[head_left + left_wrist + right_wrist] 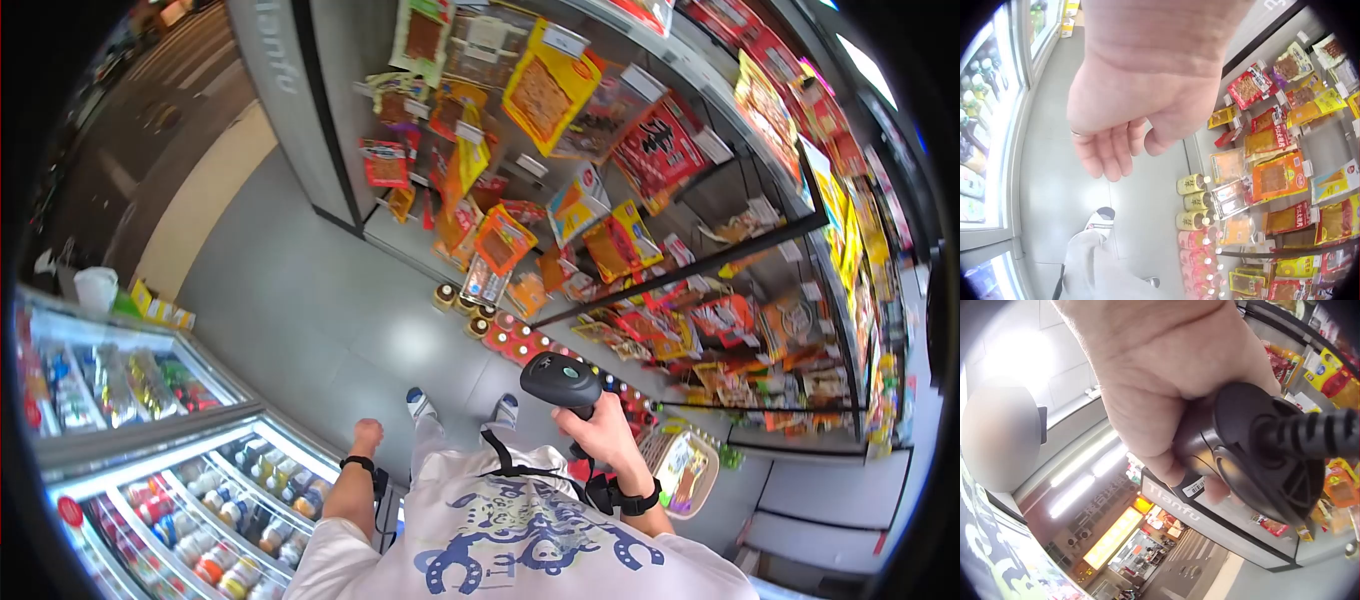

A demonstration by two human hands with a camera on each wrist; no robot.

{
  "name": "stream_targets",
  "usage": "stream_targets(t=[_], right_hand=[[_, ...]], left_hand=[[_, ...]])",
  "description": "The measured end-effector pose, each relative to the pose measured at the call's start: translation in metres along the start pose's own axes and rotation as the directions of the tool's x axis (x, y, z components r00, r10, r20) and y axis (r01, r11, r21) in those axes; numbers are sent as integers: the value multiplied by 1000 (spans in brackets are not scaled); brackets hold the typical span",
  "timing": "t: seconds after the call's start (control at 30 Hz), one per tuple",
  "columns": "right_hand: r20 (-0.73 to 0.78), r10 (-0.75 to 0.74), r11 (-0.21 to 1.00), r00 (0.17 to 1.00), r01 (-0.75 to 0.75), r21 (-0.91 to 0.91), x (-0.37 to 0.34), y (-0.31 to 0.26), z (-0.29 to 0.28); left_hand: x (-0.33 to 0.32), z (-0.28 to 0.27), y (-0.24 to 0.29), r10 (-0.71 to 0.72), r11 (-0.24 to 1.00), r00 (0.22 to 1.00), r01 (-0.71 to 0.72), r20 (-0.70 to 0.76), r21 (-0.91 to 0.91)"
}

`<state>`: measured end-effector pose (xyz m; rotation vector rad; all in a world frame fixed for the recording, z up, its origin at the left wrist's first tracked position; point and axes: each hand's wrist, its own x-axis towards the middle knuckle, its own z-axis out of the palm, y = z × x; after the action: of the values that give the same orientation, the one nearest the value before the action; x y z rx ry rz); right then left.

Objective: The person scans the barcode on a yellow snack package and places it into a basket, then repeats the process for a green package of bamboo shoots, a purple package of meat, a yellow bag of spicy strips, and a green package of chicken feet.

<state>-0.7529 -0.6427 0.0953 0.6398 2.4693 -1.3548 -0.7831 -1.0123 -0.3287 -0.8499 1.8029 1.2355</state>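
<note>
My right hand (pixel 606 436) grips the handle of a black handheld barcode scanner (pixel 560 380), held up in front of my body. In the right wrist view, fingers wrap round the scanner (pixel 1254 465), and a thick ribbed cable (pixel 1319 434) comes out of it. My left hand (pixel 368 437) hangs low at my side, beside the glass-fronted fridge (pixel 190 490). Loosely curled fingers with nothing in them show on the left hand (pixel 1141 109) in the left wrist view.
Snack packets (pixel 550 85) hang in rows on a rack ahead and to the right. Drink bottles (pixel 1194 219) line the floor along its foot. A pale basket (pixel 712 470) holding items stands at my right. Grey floor (pixel 300 270) runs between fridges and rack toward the street.
</note>
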Motion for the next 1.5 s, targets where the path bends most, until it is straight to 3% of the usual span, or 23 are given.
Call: stream_targets(t=[0.17,0.23,0.37,0.53,0.67,0.73,0.87,0.93,1.07,1.13,1.17,1.23,1.37,1.5], right_hand=[[-92,103,993,990,-97,66,-16,6,3],[-126,137,988,983,-127,83,-22,13,1],[-138,177,981,974,-164,102,-29,26,-7],[-166,117,986,979,-94,141,-46,47,-27],[-224,91,980,970,-47,194,-69,92,-51],[-281,143,965,949,-70,255,-85,116,-67],[-396,202,939,896,-62,338,-121,169,-95],[-437,260,898,861,-50,437,-138,196,-102],[-503,381,828,776,-45,558,-171,241,-118],[-525,415,805,743,-32,592,-186,261,-125],[-531,441,801,724,-49,597,-193,270,-129],[-537,468,791,701,-62,608,-203,283,-136],[-583,511,734,632,33,679,-210,294,-145],[-589,559,713,583,25,701,-209,293,-147]], left_hand=[[15,6,2,-16,996,1000,18,-19,82],[20,11,14,10,967,997,-28,75,254],[14,34,53,84,937,988,-123,133,326],[-5,68,96,246,940,965,-261,93,220],[-12,97,94,250,902,967,-252,53,350],[1,109,83,284,694,946,-313,153,649],[-44,159,95,232,599,954,-292,188,746],[-40,188,94,309,372,877,-468,369,801],[-46,263,109,323,363,875,-466,361,807],[-75,304,127,295,143,814,-555,500,819],[-94,321,136,293,132,814,-554,502,822],[-129,354,151,341,73,717,-665,607,744],[-146,401,168,332,73,703,-683,628,726],[-148,425,180,288,-88,664,-698,689,710]])
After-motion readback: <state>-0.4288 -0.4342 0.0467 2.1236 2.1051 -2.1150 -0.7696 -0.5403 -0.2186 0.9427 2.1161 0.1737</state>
